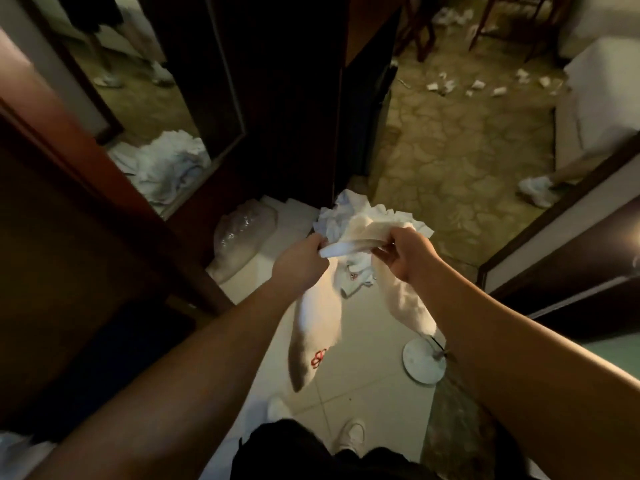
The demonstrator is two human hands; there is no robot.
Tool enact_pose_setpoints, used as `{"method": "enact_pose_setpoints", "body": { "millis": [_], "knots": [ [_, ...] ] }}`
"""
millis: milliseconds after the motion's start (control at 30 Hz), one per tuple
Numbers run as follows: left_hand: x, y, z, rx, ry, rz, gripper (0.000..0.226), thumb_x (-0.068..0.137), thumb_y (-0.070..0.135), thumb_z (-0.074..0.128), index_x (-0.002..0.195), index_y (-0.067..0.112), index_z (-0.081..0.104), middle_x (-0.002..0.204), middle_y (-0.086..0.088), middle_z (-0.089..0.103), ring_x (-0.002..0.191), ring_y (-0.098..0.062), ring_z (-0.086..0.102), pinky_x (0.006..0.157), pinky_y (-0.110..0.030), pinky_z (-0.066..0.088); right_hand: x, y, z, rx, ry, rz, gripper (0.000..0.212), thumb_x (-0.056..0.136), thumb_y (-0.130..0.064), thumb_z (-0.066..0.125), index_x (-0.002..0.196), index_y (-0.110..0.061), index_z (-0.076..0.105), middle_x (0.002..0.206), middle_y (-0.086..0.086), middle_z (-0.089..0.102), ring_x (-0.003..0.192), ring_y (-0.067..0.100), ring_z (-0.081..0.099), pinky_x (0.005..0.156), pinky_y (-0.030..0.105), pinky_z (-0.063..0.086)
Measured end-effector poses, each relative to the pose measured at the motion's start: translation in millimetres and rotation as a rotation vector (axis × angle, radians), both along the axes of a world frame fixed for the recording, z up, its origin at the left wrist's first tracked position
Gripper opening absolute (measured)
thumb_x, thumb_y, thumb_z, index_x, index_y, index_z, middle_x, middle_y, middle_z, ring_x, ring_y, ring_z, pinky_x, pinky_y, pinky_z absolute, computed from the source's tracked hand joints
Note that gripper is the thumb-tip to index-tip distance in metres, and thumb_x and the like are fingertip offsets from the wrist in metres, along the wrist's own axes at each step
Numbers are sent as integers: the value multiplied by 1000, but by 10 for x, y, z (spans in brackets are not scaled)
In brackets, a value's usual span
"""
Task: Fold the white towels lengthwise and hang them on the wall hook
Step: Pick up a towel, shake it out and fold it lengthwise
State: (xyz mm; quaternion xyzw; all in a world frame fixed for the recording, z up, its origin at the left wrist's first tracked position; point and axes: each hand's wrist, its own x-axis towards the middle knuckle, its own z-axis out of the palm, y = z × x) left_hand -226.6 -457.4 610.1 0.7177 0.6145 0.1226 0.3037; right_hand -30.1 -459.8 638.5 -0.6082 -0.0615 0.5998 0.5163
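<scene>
**Towel held mid-air, fold not yet squared**

Head view. Towel [317, 327] is hanging between both hands over the tiled floor [360, 344], above the person's shoes. Left hand [299, 263] is gripping the hem band, fingers curled tight round it. Right hand [408, 252] is pinching the same band's other end, fingers clamped on the cloth. Two lobes are drooping down, the left one longer and showing a red mark [318, 358]. More white towels are lying in a pile [349, 216] on the floor just beyond the hands. A mirror [138, 109] at left is reflecting another heap. A round white base [424, 362] is standing near the right lobe. No hook is showing in this view.

Risks, as I judge them:
- Lobes are hanging uneven; folding now would likely be giving a crooked lengthwise fold.
- Only the band is being gripped, so the bunched cloth could be slipping loose.
- The longer lobe may be brushing the floor, or the right one snagging the base.
</scene>
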Motion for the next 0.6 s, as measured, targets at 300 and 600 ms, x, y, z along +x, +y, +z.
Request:
{"method": "enact_pose_setpoints", "body": {
  "millis": [300,600],
  "knots": [
    [-1048,-882,501,90,301,11,16,97,31,57,106,20,65,97,-2,65,93,-21,62,75,-30,44,-269,-808,656,122,-33,-69,18,94,9,49,103,1,62,89,16,65,73,25,65,49,32,56],
    [-1914,-1884,1336,500,271,153,18,97,21,48,103,26,64,98,3,59,92,-22,58,83,-43,48,-718,-2107,811,106,-838,275,34,101,-29,56,116,1,64,115,19,69,111,37,60,89,38,41]
  ]
}}
